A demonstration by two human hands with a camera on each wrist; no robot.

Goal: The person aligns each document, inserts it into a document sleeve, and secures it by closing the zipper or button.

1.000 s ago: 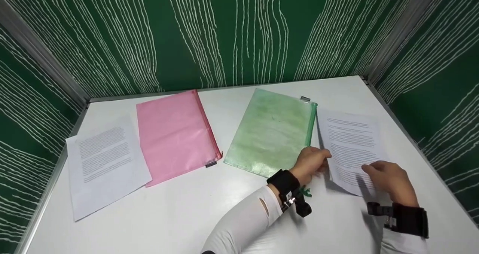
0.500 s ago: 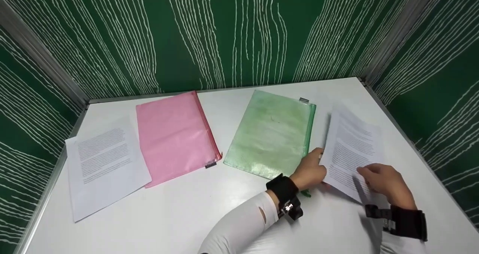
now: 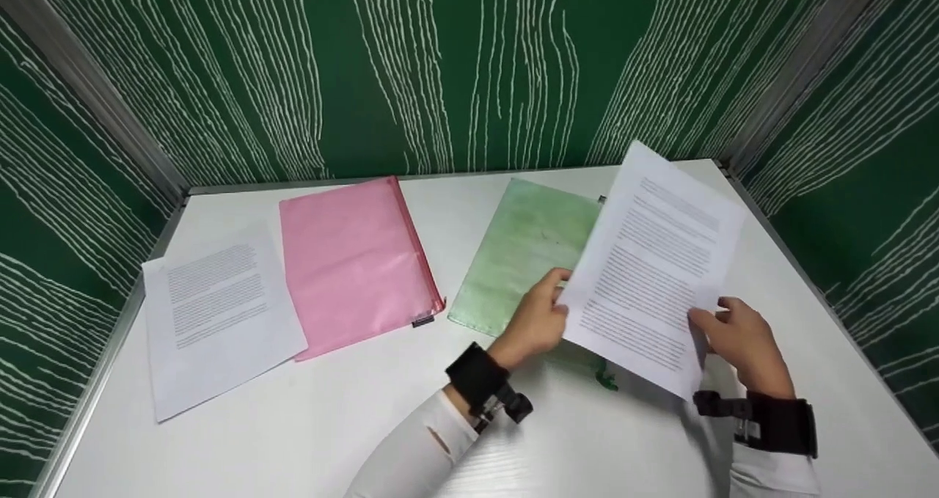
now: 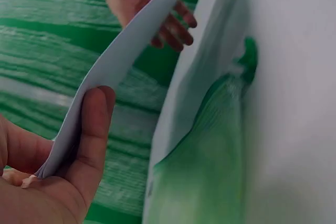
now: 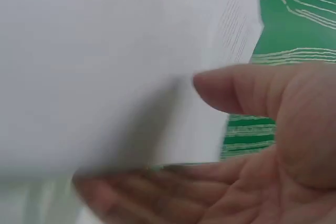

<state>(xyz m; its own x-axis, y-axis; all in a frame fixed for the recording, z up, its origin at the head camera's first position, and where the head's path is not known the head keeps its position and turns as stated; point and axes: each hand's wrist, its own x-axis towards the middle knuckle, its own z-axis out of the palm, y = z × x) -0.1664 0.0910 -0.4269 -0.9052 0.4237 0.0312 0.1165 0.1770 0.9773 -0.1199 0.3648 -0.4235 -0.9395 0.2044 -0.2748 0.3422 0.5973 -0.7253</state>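
Printed paper sheets [image 3: 653,285] are held up at a tilt over the right part of the table. At their lower left edge, my left hand [image 3: 534,320] pinches them between thumb and fingers; the left wrist view shows this grip on the paper [image 4: 118,53] edge-on. My right hand [image 3: 744,340] is at the right edge, thumb in front and fingers behind. In the right wrist view its fingers [image 5: 152,195] look loosely extended, and whether the thumb presses the paper is unclear. Partly hidden behind the sheets lies a green zip folder [image 3: 521,241].
A pink zip folder [image 3: 352,263] with a red zipper lies left of centre on the white table [image 3: 308,439]. Another set of printed sheets [image 3: 220,381] overlaps its left edge. Green walls [image 3: 455,65] with white streaks enclose the back and sides.
The paper sheets have risen off the table and moved left, now covering part of the green folder. My left hand has moved left and up with them; the right hand has stayed near their right edge.
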